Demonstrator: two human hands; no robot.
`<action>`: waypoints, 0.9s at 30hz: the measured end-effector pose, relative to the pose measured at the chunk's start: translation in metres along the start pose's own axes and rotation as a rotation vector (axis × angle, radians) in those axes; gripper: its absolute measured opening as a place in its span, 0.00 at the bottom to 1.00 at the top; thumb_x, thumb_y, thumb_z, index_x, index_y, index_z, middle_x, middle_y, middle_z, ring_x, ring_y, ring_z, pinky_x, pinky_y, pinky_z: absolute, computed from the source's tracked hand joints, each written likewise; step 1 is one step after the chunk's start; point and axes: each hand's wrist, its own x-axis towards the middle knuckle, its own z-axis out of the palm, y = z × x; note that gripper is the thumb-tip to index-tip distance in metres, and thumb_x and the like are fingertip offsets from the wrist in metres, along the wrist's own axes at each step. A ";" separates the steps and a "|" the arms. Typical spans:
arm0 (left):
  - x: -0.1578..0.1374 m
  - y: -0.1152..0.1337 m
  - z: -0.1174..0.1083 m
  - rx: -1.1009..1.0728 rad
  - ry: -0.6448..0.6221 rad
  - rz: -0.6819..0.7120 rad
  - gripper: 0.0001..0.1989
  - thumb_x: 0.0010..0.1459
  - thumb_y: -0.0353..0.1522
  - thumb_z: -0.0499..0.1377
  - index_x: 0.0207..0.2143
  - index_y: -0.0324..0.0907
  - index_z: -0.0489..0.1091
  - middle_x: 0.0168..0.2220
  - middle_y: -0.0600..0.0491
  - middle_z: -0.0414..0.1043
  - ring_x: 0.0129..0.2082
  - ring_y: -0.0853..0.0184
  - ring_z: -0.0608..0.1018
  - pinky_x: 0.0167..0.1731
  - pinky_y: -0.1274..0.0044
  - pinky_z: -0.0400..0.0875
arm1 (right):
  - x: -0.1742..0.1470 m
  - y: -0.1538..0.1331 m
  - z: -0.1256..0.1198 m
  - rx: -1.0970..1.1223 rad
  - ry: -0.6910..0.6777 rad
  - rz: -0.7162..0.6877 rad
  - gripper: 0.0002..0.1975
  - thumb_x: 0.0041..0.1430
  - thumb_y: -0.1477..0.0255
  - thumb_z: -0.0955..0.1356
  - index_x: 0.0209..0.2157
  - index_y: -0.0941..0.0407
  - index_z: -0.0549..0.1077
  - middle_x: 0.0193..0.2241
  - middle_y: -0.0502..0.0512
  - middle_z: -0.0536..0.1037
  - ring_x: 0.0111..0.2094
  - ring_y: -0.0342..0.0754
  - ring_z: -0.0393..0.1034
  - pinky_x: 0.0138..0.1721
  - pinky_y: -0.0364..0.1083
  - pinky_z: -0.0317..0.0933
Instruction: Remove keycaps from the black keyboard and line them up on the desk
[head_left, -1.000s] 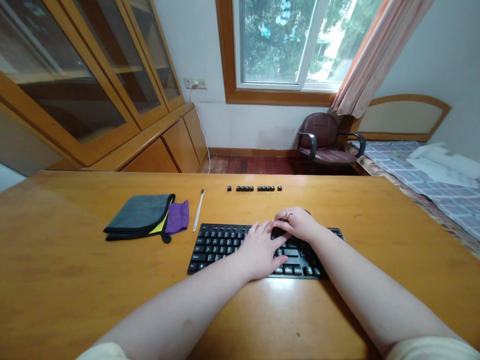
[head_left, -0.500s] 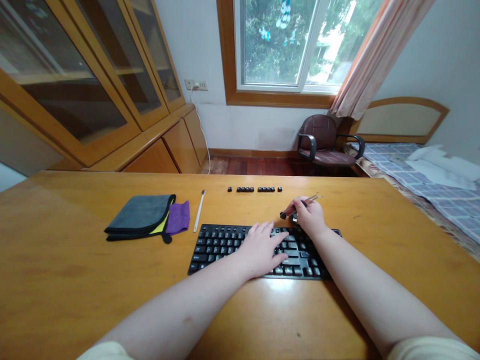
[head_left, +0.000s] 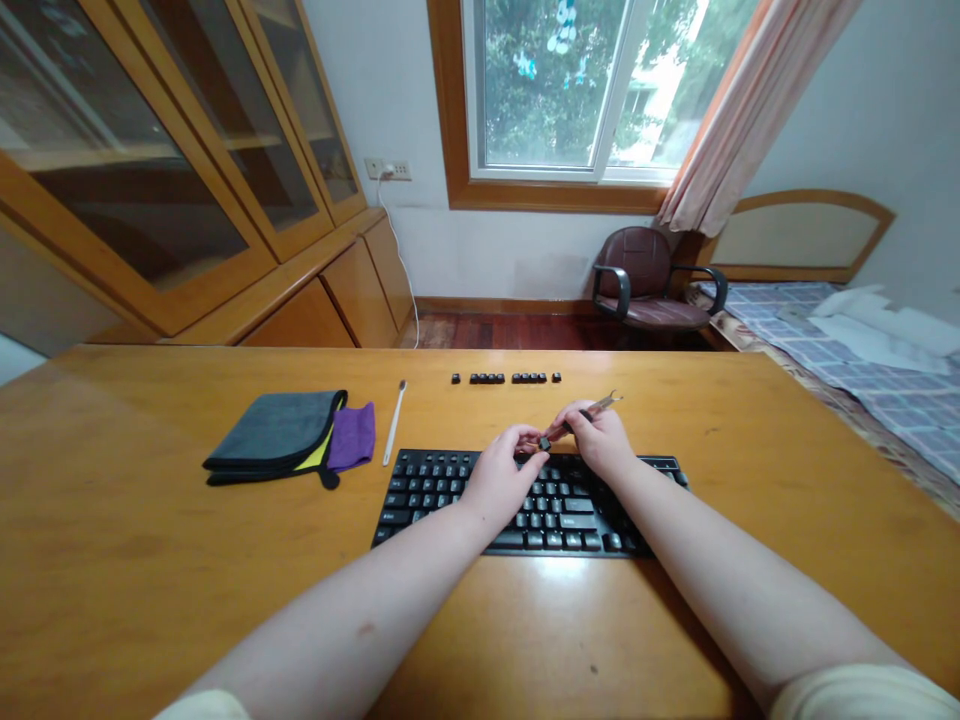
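Note:
Above the back edge of the black keyboard (head_left: 439,487), my left hand (head_left: 504,470) pinches a small black keycap (head_left: 544,443) between thumb and fingers. My right hand (head_left: 602,440) is closed around a keycap puller (head_left: 602,404), whose thin wire ends stick out past the fingers to the upper right. The puller's other end points toward the keycap; whether the two touch is hard to make out. Both hands are close together over the keyboard's upper middle. A row of loose black keycaps (head_left: 487,379) lies along the far side of the desk.
Left of the keyboard lies a white toothbrush (head_left: 394,425). Beyond it are a folded grey cloth (head_left: 274,430) with a black edge and a purple cloth (head_left: 352,437). The wooden desk (head_left: 480,640) carries all of these. A chair (head_left: 643,275) stands past its far edge.
My left hand has lifted from lying spread on the keys and now pinches the keycap. My right hand has moved left with the puller, bringing the keycap to the left hand.

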 end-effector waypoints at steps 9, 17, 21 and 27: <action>0.000 0.001 0.000 0.032 0.030 0.017 0.10 0.52 0.30 0.58 0.39 0.42 0.67 0.36 0.54 0.72 0.36 0.68 0.75 0.42 0.74 0.69 | 0.000 -0.004 0.001 -0.137 -0.048 -0.047 0.18 0.56 0.59 0.63 0.23 0.57 0.73 0.22 0.53 0.76 0.25 0.44 0.70 0.29 0.43 0.66; 0.000 0.001 -0.002 0.145 0.045 -0.011 0.11 0.49 0.34 0.59 0.37 0.41 0.71 0.29 0.55 0.72 0.28 0.69 0.72 0.33 0.76 0.68 | -0.001 -0.002 -0.001 -0.144 -0.120 -0.107 0.14 0.56 0.65 0.64 0.23 0.58 0.75 0.21 0.54 0.76 0.24 0.44 0.69 0.26 0.42 0.63; 0.001 0.001 -0.002 0.175 0.013 -0.025 0.12 0.49 0.36 0.60 0.36 0.41 0.73 0.27 0.55 0.72 0.27 0.70 0.71 0.31 0.77 0.67 | -0.001 0.000 -0.003 -0.140 -0.170 -0.131 0.11 0.55 0.67 0.66 0.24 0.57 0.76 0.22 0.53 0.76 0.25 0.44 0.69 0.29 0.43 0.64; 0.001 0.002 -0.002 0.163 0.016 -0.025 0.10 0.50 0.36 0.59 0.35 0.41 0.73 0.29 0.55 0.73 0.25 0.71 0.70 0.29 0.78 0.66 | -0.001 0.001 -0.002 -0.150 -0.217 -0.225 0.11 0.54 0.65 0.67 0.25 0.57 0.76 0.24 0.54 0.77 0.27 0.46 0.71 0.32 0.45 0.65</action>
